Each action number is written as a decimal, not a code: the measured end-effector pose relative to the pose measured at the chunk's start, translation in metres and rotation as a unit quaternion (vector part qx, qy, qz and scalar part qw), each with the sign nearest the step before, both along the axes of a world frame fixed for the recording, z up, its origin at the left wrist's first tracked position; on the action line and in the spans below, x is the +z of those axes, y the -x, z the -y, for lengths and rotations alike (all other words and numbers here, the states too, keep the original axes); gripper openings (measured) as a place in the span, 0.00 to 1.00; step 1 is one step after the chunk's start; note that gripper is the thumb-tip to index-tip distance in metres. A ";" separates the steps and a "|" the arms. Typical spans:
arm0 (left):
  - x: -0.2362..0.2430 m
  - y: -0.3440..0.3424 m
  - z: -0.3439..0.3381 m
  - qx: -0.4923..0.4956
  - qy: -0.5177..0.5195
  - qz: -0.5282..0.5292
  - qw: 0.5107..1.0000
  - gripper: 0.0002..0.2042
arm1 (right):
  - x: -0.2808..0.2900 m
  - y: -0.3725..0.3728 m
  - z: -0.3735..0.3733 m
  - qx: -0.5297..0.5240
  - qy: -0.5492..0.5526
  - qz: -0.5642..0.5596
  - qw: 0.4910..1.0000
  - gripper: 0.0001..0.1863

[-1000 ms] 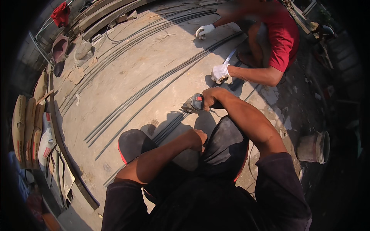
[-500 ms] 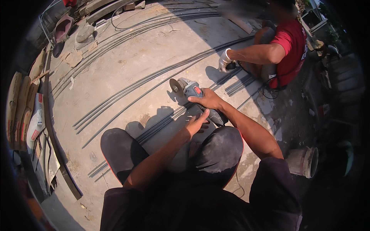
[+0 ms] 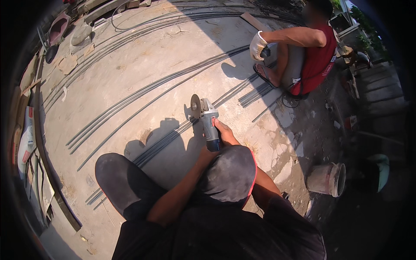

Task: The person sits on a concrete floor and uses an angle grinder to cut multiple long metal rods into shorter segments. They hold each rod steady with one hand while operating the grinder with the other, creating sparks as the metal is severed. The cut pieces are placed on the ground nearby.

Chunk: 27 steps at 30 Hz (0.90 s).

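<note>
One concrete slab [image 3: 173,52] carries several bundles of grey bars [image 3: 162,142]. Just beyond your right knee [image 3: 229,167], your angle grinder [image 3: 210,125] points away from you. Your right hand [image 3: 224,132] grips its body; your left hand [image 3: 207,157] lies at its rear end, fingers hidden, closure not determinable. The step in hand appears to be settling the hold; the next move calls for firm support, keeping the disc [image 3: 195,106] off your clothing.

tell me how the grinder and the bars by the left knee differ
The grinder is short and thick; the bars are long and thin. The grinder is in the right hand; the bars lie on the ground. The grinder carries a round disc; the bars have none. Both look greyish.
</note>
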<state>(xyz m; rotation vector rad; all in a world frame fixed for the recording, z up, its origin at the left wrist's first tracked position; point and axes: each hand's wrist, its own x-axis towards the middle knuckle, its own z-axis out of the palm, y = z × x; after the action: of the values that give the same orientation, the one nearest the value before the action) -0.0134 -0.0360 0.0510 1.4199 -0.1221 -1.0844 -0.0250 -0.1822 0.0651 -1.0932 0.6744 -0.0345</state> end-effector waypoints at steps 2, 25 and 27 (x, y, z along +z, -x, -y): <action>0.034 -0.001 0.003 -0.001 -0.054 0.028 0.998 0.23 | -0.008 0.014 0.004 -0.021 -0.014 0.001 1.000 0.32; 0.034 -0.007 -0.014 -0.045 0.074 -0.117 0.989 0.25 | -0.012 0.012 -0.001 -0.022 -0.041 -0.072 0.996 0.32; 0.031 -0.008 -0.019 -0.053 0.067 -0.115 0.990 0.25 | -0.009 0.012 -0.002 -0.024 -0.071 -0.067 0.995 0.30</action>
<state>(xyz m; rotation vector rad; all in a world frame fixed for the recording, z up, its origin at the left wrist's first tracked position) -0.0053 -0.0171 0.0818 1.1699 -0.1029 -1.2967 -0.0370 -0.1800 0.0564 -0.9489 0.8125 0.0453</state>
